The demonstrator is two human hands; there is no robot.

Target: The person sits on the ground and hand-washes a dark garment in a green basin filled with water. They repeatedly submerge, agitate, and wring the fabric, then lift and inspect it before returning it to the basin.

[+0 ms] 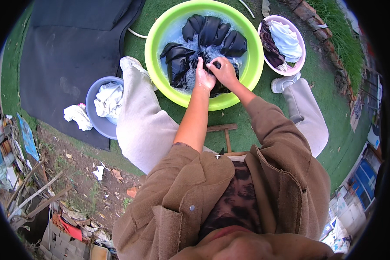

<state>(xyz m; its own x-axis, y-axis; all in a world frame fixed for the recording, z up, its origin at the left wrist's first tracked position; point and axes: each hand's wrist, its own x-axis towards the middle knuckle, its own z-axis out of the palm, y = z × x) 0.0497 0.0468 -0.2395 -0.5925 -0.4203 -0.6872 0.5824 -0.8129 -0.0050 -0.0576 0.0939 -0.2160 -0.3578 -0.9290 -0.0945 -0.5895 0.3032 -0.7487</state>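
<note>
A large lime-green plastic basin [154,74] stands in front of me, with sudsy water and a puffy black garment [211,31] partly sunk in it. Over its middle, my left hand [204,76] is turned palm up with the fingertips at the wet black fabric. Beside it on the right, my right hand [221,70] has its thumb and fingers pinched close together at the same fabric. Whether a fold lies between those fingers is hard to tell. Part of the garment lies under my right hand and wrist.
A pink basin [302,61] with white and dark clothes stands at the right. On the left, a grey-blue basin [92,112] holds white cloth, and another white cloth [78,116] lies beside it on a black mat [68,65]. A brick border [321,34] curves at upper right.
</note>
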